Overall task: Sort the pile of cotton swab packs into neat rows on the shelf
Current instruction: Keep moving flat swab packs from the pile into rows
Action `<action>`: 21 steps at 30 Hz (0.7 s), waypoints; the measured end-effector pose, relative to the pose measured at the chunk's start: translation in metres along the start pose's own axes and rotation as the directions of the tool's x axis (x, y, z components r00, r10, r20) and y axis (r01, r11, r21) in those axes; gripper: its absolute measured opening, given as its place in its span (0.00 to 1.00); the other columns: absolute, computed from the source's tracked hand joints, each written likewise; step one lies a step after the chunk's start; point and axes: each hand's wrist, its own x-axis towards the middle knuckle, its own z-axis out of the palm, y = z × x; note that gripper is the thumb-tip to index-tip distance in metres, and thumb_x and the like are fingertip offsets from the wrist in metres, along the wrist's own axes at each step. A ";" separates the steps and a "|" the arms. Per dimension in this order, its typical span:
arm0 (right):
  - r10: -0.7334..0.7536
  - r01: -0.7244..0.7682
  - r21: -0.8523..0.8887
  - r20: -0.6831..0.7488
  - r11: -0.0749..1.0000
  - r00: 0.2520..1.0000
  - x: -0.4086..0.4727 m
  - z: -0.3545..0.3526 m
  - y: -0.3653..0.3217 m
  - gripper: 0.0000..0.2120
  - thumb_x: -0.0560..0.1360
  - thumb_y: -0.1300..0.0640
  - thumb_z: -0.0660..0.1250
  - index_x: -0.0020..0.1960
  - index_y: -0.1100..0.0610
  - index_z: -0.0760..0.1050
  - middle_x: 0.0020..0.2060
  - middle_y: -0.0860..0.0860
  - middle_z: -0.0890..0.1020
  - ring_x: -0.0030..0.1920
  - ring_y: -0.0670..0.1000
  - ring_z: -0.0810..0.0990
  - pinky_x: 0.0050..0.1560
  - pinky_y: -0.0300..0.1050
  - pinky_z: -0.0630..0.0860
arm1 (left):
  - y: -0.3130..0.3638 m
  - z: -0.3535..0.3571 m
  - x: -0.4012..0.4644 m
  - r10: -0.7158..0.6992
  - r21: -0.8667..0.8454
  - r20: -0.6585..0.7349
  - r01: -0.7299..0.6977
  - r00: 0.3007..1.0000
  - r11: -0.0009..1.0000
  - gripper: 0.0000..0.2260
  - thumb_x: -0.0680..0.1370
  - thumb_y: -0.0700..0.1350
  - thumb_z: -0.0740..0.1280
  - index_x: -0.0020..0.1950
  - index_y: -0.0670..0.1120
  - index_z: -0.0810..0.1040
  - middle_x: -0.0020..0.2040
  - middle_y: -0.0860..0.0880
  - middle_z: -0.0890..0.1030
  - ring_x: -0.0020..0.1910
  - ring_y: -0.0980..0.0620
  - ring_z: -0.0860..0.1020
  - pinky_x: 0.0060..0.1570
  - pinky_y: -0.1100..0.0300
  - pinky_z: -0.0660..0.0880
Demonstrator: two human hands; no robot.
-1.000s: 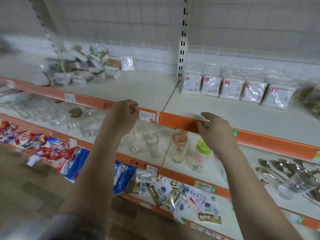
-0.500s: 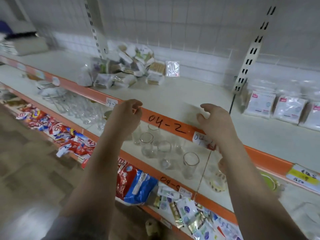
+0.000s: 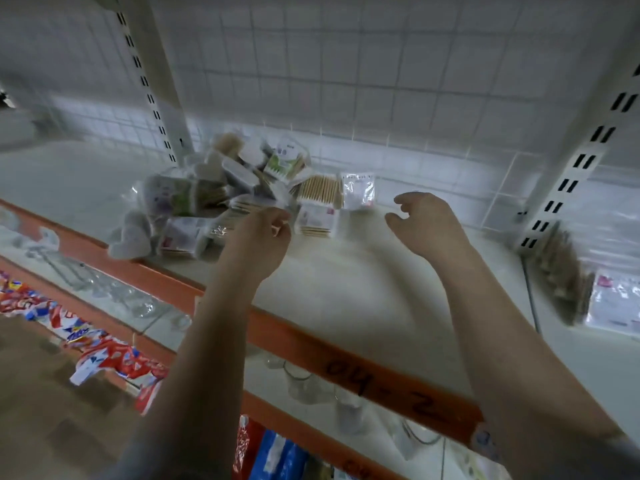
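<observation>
Both arms are reaching over the orange shelf edge (image 3: 346,355) marked "04-2", hands apart w/ bare white shelf (image 3: 346,289) showing between them. Left hand (image 3: 259,237) is sitting at the front-right edge of the pile of cotton swab packs (image 3: 214,195), fingers curled in, fingertips right at a pack; frame's blurred so can't tell if it's actually pinching anything. Right hand (image 3: 426,223) is hovering above the shelf, fingers loosely curved & spread, holding nothing. Pile is lying jumbled at the back-left of the shelf near the slotted upright (image 3: 152,98); a clear pack (image 3: 358,190) is standing at the pile's right end, near the right hand but apart. Glasses (image 3: 301,382) are sitting on the shelf below, red snack bags (image 3: 114,358) lower left.
</observation>
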 end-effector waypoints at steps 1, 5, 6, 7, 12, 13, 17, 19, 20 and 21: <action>0.016 -0.016 -0.006 0.010 1.000 1.000 0.009 0.004 -0.002 0.20 0.77 0.53 0.62 0.68 0.56 0.70 0.66 0.51 0.74 0.66 0.51 0.71 0.63 0.43 0.67 | -0.002 0.005 0.007 0.018 -0.025 0.019 -0.018 1.000 1.000 0.13 0.79 0.44 0.60 0.63 0.48 0.76 0.58 0.46 0.80 0.56 0.47 0.77 0.50 0.63 0.67; 0.127 -0.129 0.036 0.050 0.991 0.991 0.045 0.025 -0.008 0.20 0.77 0.53 0.63 0.65 0.63 0.72 0.63 0.57 0.76 0.63 0.56 0.74 0.61 0.45 0.69 | -0.011 0.020 0.033 0.083 -0.044 0.127 -0.078 0.988 0.996 0.14 0.79 0.44 0.60 0.63 0.48 0.76 0.59 0.47 0.79 0.57 0.48 0.76 0.51 0.62 0.67; 0.163 -0.166 0.056 0.059 0.985 0.985 0.053 0.032 -0.007 0.22 0.77 0.52 0.63 0.66 0.64 0.71 0.63 0.58 0.76 0.63 0.56 0.73 0.61 0.45 0.68 | -0.014 0.022 0.039 0.100 -0.052 0.153 -0.093 0.983 0.994 0.14 0.79 0.44 0.60 0.63 0.48 0.76 0.60 0.48 0.79 0.58 0.49 0.76 0.50 0.63 0.66; 0.192 -0.196 0.066 0.064 0.978 0.979 0.060 0.039 -0.006 0.23 0.77 0.51 0.63 0.68 0.63 0.69 0.65 0.57 0.74 0.65 0.56 0.72 0.62 0.43 0.67 | -0.016 0.023 0.044 0.117 -0.063 0.172 -0.108 0.978 0.992 0.14 0.79 0.44 0.60 0.62 0.48 0.76 0.60 0.48 0.79 0.57 0.49 0.76 0.50 0.63 0.66; 0.290 -0.291 0.117 0.026 0.949 0.957 0.081 0.066 -0.001 0.19 0.75 0.48 0.65 0.57 0.62 0.76 0.53 0.55 0.79 0.56 0.57 0.75 0.51 0.44 0.70 | -0.022 0.023 0.065 0.187 -0.107 0.216 -0.167 0.958 0.980 0.13 0.79 0.44 0.61 0.62 0.46 0.77 0.59 0.49 0.79 0.56 0.51 0.77 0.50 0.67 0.65; 0.306 -0.304 0.139 0.006 0.942 0.952 0.084 0.070 -0.001 0.15 0.74 0.46 0.66 0.47 0.58 0.76 0.44 0.53 0.79 0.50 0.57 0.75 0.44 0.44 0.70 | -0.023 0.023 0.068 0.198 -0.116 0.230 -0.175 0.953 0.978 0.13 0.79 0.45 0.60 0.62 0.46 0.76 0.59 0.49 0.79 0.56 0.51 0.77 0.52 0.66 0.67; 0.358 -0.335 0.274 -0.036 0.902 0.933 0.090 0.077 -0.006 0.20 0.70 0.42 0.71 0.51 0.56 0.72 0.44 0.52 0.78 0.51 0.57 0.75 0.43 0.44 0.71 | -0.026 0.017 0.078 0.236 -0.161 0.252 -0.200 0.939 0.966 0.13 0.79 0.45 0.60 0.62 0.46 0.76 0.60 0.50 0.78 0.56 0.52 0.77 0.51 0.63 0.68; 0.387 -0.355 0.312 -0.043 0.881 0.921 0.092 0.080 -0.008 0.31 0.70 0.44 0.72 0.62 0.62 0.65 0.53 0.55 0.77 0.56 0.57 0.75 0.49 0.47 0.71 | -0.027 0.011 0.081 0.241 -0.184 0.239 -0.200 0.941 0.962 0.13 0.79 0.45 0.61 0.63 0.47 0.75 0.58 0.50 0.78 0.56 0.52 0.76 0.48 0.63 0.69; 0.390 -0.354 0.310 -0.058 0.882 0.919 0.091 0.082 -0.009 0.32 0.70 0.45 0.72 0.62 0.63 0.63 0.51 0.55 0.76 0.56 0.57 0.76 0.47 0.47 0.70 | -0.028 0.009 0.082 0.235 -0.201 0.235 -0.190 0.943 0.961 0.13 0.79 0.45 0.60 0.63 0.47 0.75 0.57 0.50 0.78 0.54 0.52 0.77 0.45 0.63 0.70; 0.393 -0.358 0.297 -0.067 0.885 0.917 0.091 0.083 -0.010 0.32 0.70 0.46 0.72 0.62 0.63 0.63 0.49 0.55 0.75 0.55 0.58 0.76 0.46 0.46 0.69 | -0.028 0.006 0.083 0.228 -0.229 0.233 -0.174 0.945 0.958 0.13 0.79 0.45 0.60 0.63 0.48 0.75 0.54 0.51 0.78 0.51 0.53 0.77 0.42 0.63 0.71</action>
